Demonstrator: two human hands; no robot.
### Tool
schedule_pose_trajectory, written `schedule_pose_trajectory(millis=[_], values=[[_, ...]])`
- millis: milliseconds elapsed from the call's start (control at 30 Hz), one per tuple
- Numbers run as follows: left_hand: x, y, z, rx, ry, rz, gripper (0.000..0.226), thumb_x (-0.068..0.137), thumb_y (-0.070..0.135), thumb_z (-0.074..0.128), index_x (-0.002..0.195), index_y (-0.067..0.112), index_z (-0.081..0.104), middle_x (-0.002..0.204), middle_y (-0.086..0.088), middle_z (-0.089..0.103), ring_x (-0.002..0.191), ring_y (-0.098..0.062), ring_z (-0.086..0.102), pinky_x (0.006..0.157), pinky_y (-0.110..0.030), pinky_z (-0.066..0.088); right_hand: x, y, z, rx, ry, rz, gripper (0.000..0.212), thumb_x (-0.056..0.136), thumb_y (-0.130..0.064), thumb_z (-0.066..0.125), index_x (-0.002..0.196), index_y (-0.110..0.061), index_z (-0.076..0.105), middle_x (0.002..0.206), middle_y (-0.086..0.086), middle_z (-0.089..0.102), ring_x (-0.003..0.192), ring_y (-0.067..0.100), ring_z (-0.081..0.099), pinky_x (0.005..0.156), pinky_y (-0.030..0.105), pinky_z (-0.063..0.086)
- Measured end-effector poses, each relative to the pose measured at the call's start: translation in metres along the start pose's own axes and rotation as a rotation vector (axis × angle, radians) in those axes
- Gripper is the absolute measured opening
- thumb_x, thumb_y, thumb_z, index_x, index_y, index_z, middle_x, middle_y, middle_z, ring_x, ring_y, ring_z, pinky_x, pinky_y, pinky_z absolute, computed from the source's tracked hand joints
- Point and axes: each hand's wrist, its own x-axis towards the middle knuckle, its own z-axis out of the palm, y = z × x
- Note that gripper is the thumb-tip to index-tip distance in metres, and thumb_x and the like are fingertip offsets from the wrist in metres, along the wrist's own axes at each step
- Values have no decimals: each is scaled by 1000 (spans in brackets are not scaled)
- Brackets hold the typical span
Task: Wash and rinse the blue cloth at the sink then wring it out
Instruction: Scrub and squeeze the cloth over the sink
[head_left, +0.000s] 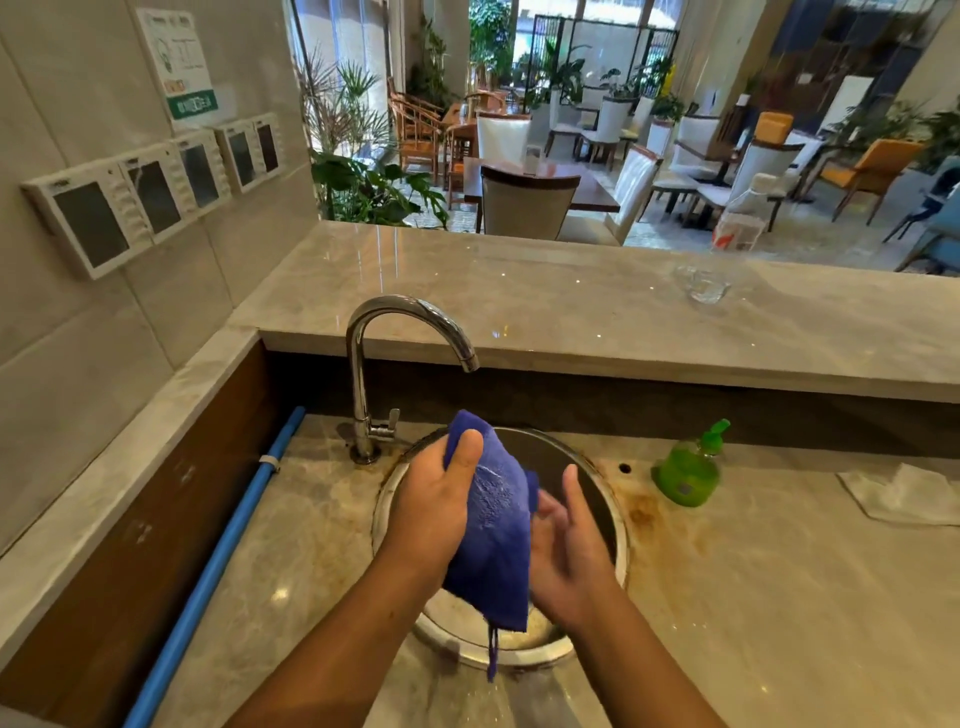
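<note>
Now | left hand (441, 501) grasping blue cloth (493, 551) over sink (620, 525) | right hand (567, 556) fingers released, apparently touching it

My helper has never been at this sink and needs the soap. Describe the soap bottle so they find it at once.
Find the round metal sink under the curved faucet. Right of its rim stands the soap bottle. It alone is bright green with a pump top; the white cloth farther right lies flat.
</note>
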Motion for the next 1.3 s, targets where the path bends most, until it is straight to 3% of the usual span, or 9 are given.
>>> schedule_pose_trajectory(millis=[100,233,433,600,800,967,1133,1233,1300], values=[[-2,1,3,137,-80,81,56,79,74,50,95,23,67,92,-12,71,89,-33,70,89,-60,53,-1,13,-4,105,-168,149,79,74,-68,67,125,-7,70,135,23,62,122,42,62,96,55,53],[0,3,-1,129,-119,125,42,87,60,55,94,20,68,83,1,72,81,-18,71,76,-41,56,1,14,-8,104,-181,151,59,74,-43,81,121,-8,73,132,21,65,117,40,66,89,52,57],[9,-7,-21,125,-49,13,26,100,43,51,101,24,67,94,2,72,86,-14,72,68,-25,51,6,-11,-5,-363,55,-321,30,95,-30,61,117,-11,68,110,10,76,104,27,73,85,41,57],[8,-8,-24,234,-74,38,5,96,37,62,99,35,65,95,14,73,89,-6,71,70,-19,51,4,-18,3,-752,179,-630,14,100,-31,56,98,-23,67,86,-9,74,81,9,73,63,19,56],[1,6,-15,250,-103,268,9,100,27,57,100,33,64,93,15,68,88,-2,68,79,-24,55,-2,7,1,17,-145,144,53,89,-53,65,122,-13,73,131,20,66,118,39,65,94,53,55],[7,2,-20,543,-71,391,15,103,36,48,93,28,56,80,3,62,72,-9,61,64,-28,50,7,14,-4,-68,6,-66,41,85,-29,75,122,-13,69,120,17,72,107,37,71,83,51,59],[5,-13,-18,-61,38,-153,9,99,31,60,107,31,63,105,-1,73,93,-14,72,79,-37,59,8,-4,2,-793,211,-646,5,96,-32,64,101,-33,62,91,-19,72,88,6,71,64,18,56],[-1,-19,-23,-496,-138,-551,34,84,24,74,112,7,73,113,-18,75,103,-35,73,90,-46,59,5,-9,4,-996,228,-908,8,96,-34,63,90,-32,58,78,-13,66,76,1,65,62,12,51],[-5,-21,-23,-551,-205,-601,34,79,21,76,111,8,76,114,-18,75,104,-35,73,85,-44,61,2,-11,8,-1065,229,-1000,10,92,-43,59,90,-33,57,77,-12,63,75,2,63,63,11,49]])
